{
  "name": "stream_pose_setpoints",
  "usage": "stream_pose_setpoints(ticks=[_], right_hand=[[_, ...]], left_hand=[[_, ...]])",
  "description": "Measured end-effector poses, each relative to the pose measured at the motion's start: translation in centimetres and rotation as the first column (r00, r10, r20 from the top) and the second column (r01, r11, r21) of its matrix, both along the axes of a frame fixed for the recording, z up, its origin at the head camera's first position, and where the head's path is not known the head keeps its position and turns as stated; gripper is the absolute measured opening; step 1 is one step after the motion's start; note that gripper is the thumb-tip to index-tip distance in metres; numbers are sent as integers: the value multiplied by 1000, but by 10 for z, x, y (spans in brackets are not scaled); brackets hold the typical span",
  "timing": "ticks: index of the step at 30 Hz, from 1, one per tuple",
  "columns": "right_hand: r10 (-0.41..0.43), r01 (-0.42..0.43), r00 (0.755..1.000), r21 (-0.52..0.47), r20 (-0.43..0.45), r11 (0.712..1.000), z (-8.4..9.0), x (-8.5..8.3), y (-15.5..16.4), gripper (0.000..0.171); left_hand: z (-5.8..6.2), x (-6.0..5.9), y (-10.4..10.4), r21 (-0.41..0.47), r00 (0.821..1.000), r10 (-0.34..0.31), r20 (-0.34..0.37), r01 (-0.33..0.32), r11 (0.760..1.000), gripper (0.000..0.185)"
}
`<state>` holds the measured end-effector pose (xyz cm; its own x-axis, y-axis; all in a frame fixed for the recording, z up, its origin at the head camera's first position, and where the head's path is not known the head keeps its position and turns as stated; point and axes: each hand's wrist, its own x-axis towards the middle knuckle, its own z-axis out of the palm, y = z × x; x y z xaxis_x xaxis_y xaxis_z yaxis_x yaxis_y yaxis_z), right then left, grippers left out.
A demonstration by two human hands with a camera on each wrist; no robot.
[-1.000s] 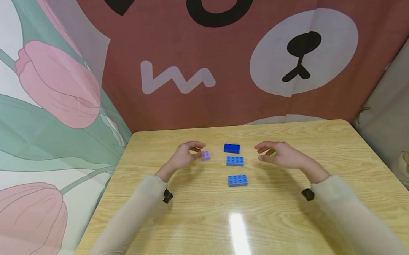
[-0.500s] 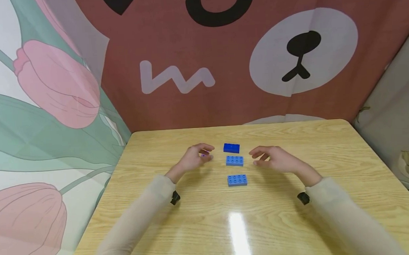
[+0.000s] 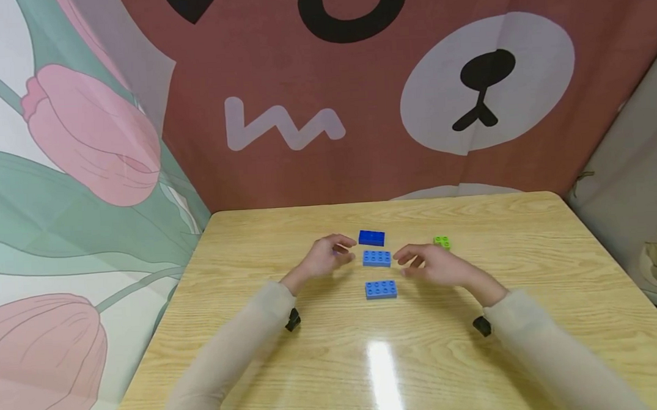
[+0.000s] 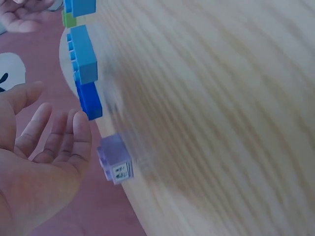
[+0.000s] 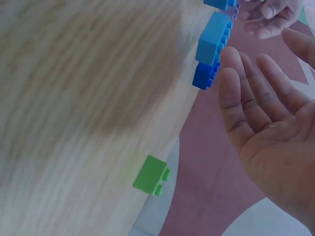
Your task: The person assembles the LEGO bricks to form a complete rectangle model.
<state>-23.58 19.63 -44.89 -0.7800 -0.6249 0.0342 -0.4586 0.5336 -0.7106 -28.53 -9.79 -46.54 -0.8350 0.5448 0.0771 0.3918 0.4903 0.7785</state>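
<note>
Both hands hover open and empty over the bench [image 3: 247,355], left hand [image 3: 324,258] and right hand [image 3: 433,264] flanking the middle blue brick [image 3: 377,258], whose long axis spans the gap between them.

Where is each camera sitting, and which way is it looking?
Head: on the person's head, looking forward and down at the table; both hands and sleeves show.
Left wrist: on the left wrist, looking past the left hand at the purple brick.
Right wrist: past the right hand at the green brick.
All share the light blue brick.
</note>
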Motion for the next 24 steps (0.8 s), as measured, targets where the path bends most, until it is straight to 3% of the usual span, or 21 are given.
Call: stream_pose_setpoints(ticks=[16,24], right_hand=[[31,-30,999,-17,15,999,-14,3,-10,32],[56,-55,998,-34,34,998,-16,5,-13,32]], left_hand=[[-8,1,24,-27,998,32,46,-31,999,28],[-12,-3,31,-58,999,36,19,-35,998,28]])
